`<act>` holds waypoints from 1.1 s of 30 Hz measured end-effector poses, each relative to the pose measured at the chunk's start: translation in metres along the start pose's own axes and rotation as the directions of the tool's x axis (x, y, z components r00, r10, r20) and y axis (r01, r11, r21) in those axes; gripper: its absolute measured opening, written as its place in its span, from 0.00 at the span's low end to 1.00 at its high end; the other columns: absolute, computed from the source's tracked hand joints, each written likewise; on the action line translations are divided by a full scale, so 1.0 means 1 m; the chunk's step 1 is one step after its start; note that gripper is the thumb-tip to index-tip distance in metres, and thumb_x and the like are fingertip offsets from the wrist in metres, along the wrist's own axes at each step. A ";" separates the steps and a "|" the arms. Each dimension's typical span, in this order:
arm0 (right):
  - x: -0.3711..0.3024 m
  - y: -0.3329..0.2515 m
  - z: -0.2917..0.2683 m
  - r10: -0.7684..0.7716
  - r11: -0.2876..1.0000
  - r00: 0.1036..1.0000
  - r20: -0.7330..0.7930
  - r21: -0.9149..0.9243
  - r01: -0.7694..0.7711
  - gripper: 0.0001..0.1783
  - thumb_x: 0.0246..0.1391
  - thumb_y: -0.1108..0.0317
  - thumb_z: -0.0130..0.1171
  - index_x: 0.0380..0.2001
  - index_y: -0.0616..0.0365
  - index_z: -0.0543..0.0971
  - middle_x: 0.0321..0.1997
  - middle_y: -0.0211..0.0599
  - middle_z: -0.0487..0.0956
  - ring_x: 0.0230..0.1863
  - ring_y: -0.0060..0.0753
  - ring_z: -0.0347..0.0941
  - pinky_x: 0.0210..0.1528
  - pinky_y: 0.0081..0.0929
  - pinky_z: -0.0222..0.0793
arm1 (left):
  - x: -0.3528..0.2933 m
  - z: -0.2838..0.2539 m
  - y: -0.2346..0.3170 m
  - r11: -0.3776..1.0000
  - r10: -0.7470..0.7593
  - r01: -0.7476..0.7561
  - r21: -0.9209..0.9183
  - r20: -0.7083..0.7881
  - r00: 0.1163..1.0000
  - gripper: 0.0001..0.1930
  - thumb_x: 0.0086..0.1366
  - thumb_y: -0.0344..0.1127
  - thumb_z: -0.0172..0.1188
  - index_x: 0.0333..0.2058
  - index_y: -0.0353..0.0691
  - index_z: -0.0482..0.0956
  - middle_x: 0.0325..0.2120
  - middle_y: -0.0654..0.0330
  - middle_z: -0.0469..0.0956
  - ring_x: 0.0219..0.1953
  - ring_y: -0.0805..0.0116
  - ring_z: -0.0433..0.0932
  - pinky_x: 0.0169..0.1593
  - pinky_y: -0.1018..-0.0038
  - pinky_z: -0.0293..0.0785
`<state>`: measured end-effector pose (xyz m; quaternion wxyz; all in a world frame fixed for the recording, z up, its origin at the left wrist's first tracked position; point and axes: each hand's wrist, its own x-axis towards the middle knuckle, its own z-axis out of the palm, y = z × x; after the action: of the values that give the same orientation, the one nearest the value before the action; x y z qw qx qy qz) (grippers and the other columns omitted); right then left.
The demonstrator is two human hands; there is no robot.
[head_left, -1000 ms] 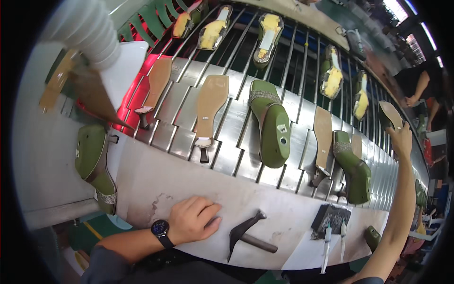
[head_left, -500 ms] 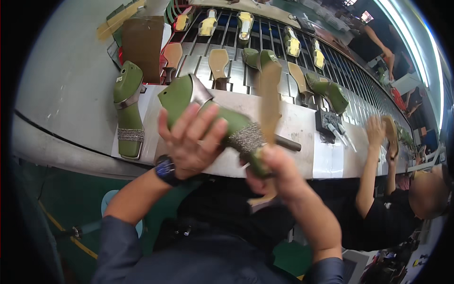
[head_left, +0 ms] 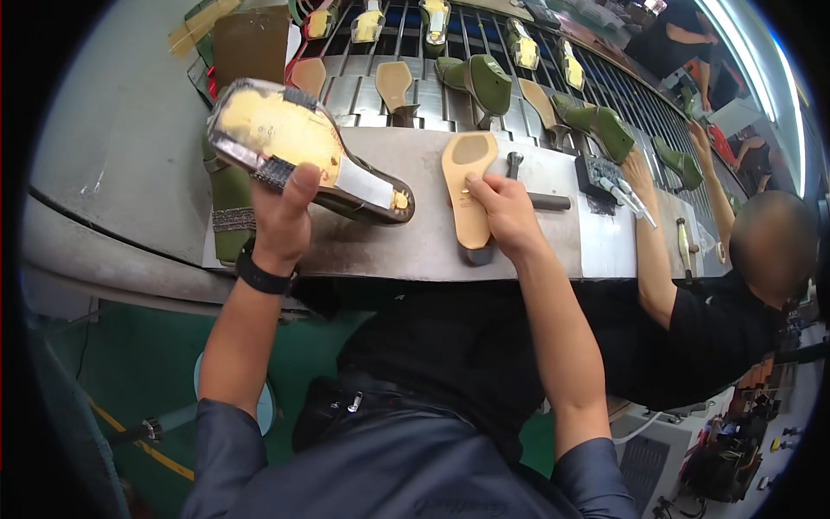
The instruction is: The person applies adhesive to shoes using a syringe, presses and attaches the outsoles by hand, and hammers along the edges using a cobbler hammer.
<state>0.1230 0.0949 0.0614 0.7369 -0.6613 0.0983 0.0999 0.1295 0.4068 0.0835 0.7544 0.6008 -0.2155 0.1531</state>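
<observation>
My left hand [head_left: 281, 218] is closed around a green shoe upper on its last [head_left: 277, 130], tilted with its underside up. That underside is cream-yellow, with a pale strip towards the heel end and a dark rim. In my right hand [head_left: 508, 214] is a tan shoe sole [head_left: 469, 177] with a dark heel block, pinched by thumb and fingers just over the bench edge. Another green lasted shoe [head_left: 232, 212] stands on the bench behind my left wrist, partly hidden. Right of the sole lies a hammer [head_left: 550, 201], its shaft partly behind my right hand.
Beyond the bench [head_left: 372, 156], a slatted conveyor [head_left: 415, 65] carries several tan soles and green lasted shoes, some bottom up. A black box [head_left: 595, 177] with white tubes sits right of the hammer. A co-worker's arm [head_left: 653, 242] reaches over the bench at right.
The lasted shoe in my left hand has turned underside up and moved left and up. My right hand has brought the sole down and apart from it, the sole now facing up.
</observation>
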 end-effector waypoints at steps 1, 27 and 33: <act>0.005 -0.005 0.000 -0.046 0.945 0.999 -0.004 -0.324 0.042 0.18 0.69 0.61 0.58 0.50 0.68 0.79 0.40 0.44 0.85 0.35 0.30 0.83 0.36 0.30 0.79 | 0.005 0.003 -0.002 1.000 -0.009 0.009 -0.007 0.002 1.000 0.37 0.66 0.47 0.63 0.66 0.30 0.64 0.61 0.46 0.75 0.60 0.54 0.77 0.66 0.60 0.70; -0.098 0.048 -0.006 -0.574 0.729 0.811 -0.116 -0.523 0.441 0.06 0.61 0.74 0.64 0.37 0.64 0.77 0.65 0.65 0.73 0.67 0.57 0.72 0.65 0.43 0.67 | 0.016 0.031 0.013 0.933 -0.157 0.206 -0.296 0.181 0.971 0.38 0.67 0.54 0.56 0.64 0.26 0.66 0.58 0.36 0.75 0.60 0.49 0.78 0.65 0.58 0.73; -0.208 0.089 -0.025 -0.080 0.801 0.996 0.029 0.597 0.047 0.26 0.67 0.63 0.59 0.62 0.65 0.68 0.61 0.57 0.78 0.59 0.46 0.79 0.57 0.36 0.75 | 0.009 0.040 0.021 0.902 -0.218 0.254 -0.350 0.141 0.966 0.46 0.60 0.59 0.58 0.67 0.28 0.62 0.59 0.35 0.74 0.60 0.47 0.77 0.64 0.57 0.74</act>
<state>-0.1014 0.0754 0.0314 0.9125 -0.3966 0.0831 0.0565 0.1218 0.3725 0.1131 0.8543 0.4786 -0.2025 -0.0119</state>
